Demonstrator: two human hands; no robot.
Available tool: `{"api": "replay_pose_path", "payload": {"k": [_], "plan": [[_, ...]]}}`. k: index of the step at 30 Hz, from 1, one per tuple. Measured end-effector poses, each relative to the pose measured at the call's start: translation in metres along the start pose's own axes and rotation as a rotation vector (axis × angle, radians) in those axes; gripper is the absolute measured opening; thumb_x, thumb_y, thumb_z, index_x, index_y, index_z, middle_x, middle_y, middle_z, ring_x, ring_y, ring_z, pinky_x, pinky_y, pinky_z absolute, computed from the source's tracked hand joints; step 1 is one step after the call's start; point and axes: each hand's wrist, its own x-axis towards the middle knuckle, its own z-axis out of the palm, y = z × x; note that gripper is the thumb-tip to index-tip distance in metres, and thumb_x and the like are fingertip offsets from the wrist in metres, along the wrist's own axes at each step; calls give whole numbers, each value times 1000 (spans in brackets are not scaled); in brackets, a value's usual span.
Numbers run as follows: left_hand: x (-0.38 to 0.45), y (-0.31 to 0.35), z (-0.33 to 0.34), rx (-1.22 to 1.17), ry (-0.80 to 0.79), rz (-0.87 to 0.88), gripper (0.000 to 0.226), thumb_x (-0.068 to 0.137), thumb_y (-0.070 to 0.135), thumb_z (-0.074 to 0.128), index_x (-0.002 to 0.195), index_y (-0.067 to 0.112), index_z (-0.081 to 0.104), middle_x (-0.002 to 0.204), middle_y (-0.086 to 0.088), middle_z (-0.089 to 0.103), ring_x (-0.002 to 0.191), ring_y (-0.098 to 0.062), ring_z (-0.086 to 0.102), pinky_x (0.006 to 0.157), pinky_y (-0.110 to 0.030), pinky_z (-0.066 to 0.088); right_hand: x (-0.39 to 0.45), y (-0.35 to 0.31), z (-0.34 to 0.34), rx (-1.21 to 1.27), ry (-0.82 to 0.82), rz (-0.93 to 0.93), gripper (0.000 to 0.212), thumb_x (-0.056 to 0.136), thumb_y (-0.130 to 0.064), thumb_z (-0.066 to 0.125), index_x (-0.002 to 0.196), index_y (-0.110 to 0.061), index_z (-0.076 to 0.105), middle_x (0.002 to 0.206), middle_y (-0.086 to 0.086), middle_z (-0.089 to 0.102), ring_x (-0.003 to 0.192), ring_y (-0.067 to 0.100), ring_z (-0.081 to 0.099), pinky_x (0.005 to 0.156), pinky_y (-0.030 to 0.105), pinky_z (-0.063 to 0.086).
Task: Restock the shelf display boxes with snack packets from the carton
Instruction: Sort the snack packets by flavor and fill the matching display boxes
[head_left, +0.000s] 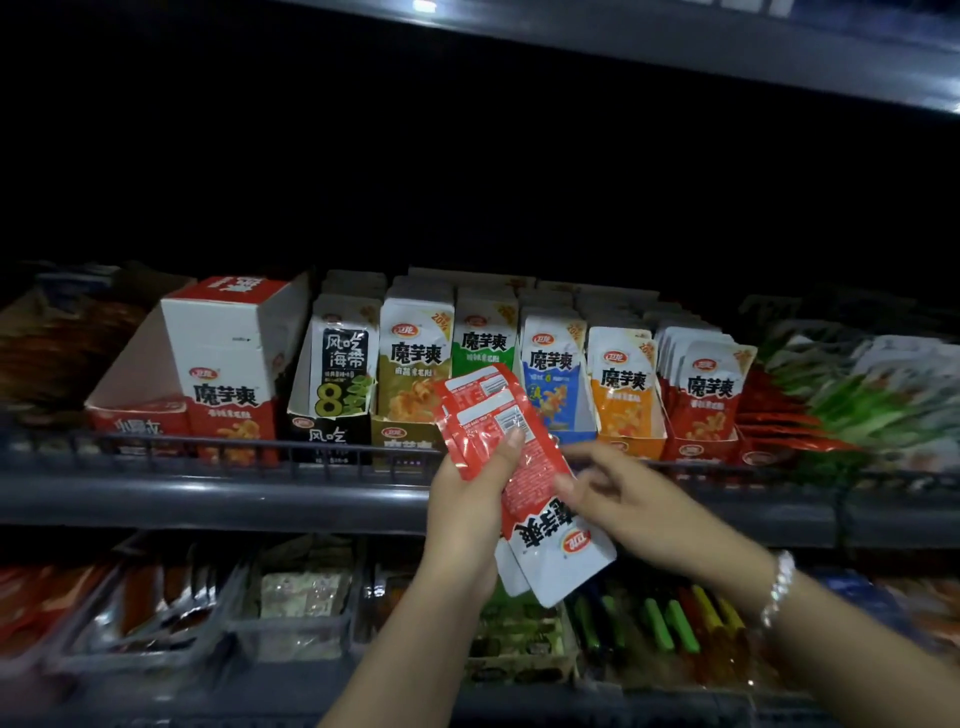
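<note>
**Red packets in hand, red box on the right part full**

A small stack of red-and-white snack packets (524, 483) is held in front of the middle shelf, upside down and tilted, the white ends pointing down toward the viewer. The left hand (467, 499) wraps round the stack from the left, its thumb pressed on the barcode side. The right hand (628, 499) comes in from the right with thumb and fingers touching the stack's right edge; whether it pinches a single packet or only steadies the pile, I cannot tell.

Behind the stack stands a row of display boxes. The far-right red display box (701, 410) holds matching red packets but shows room at its front, so it is the likely target (going by colour only). The orange box (623, 400), blue box (553, 384), green box (483, 348) and olive box (413, 374) look well filled. At the left a tall red-and-white box (228, 358) stands inside an open tray (124, 384) that looks mostly hollow, so work probably remains there too. The supply carton is not in view.

The shelf rail (208, 447) runs along the near edge, so packets must go over it and down into a box. Above the boxes is dark open space up to the upper shelf (675, 47), giving free room overhead. Side gaps between neighbouring boxes are tight.
</note>
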Motion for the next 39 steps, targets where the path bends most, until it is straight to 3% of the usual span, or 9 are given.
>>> {"api": "replay_pose_path", "payload": {"k": [6,14,18,21,25,29,33,37,39], "plan": [[-7,-11,15,-34,-40,-44,50,70,38,70,114,15,63,100,-10,73,92,-29,70,89,-49,54,-24,18,19,231,149,-16,41,73,-47,60,109,-29,55,99,-5,72,86,11,70,75,34,56],[6,-3,14,-306,-84,97,76,72,13,70,138,35,40,113,-16,62,94,-25,67,79,-38,53,-36,35,22,615,-71,184,38,82,-31,60,115,-12,62,104,7,72,97,22,68,83,30,50],[7,-10,16,-169,-31,141,43,71,6,71,109,17,54,94,-8,61,74,-14,67,72,-31,55,-37,38,22,637,-72,221,39,73,-35,58,108,-17,65,100,1,74,95,13,68,85,26,48],[7,-15,16,-180,-76,133,28,69,9,68,93,14,55,92,-11,63,85,-24,65,77,-36,54,-35,39,24,668,-41,249,41,72,-40,60,104,-16,68,99,2,74,94,15,68,92,31,46],[4,-20,19,-96,-106,208,27,70,12,62,97,18,58,96,-9,62,88,-19,65,79,-34,53,-39,38,21,676,-75,262,46,74,-41,61,105,-9,69,101,8,73,91,18,68,89,32,50],[2,-20,22,-216,78,182,10,87,16,59,93,16,51,73,2,51,67,-10,51,65,-25,46,-47,37,14,638,18,106,50,74,-46,57,120,-29,61,106,-1,71,100,15,66,85,31,51],[-3,-12,27,-344,222,84,17,95,30,54,85,15,52,58,4,60,51,-7,60,53,-21,50,-56,26,3,639,29,-177,51,74,-67,57,116,-39,65,132,-13,54,121,12,53,87,28,49],[-6,-9,33,-300,204,74,32,94,40,53,113,15,61,91,-4,75,81,-17,72,81,-35,57,-53,26,2,656,47,-214,60,64,-70,69,114,-37,67,126,-3,62,97,20,58,78,25,47],[-6,-8,33,-271,231,51,36,93,43,53,116,16,61,92,-1,75,80,-16,71,82,-34,55,-52,30,1,719,14,-233,63,63,-64,73,116,-32,67,125,0,62,100,18,58,79,23,48]]}}
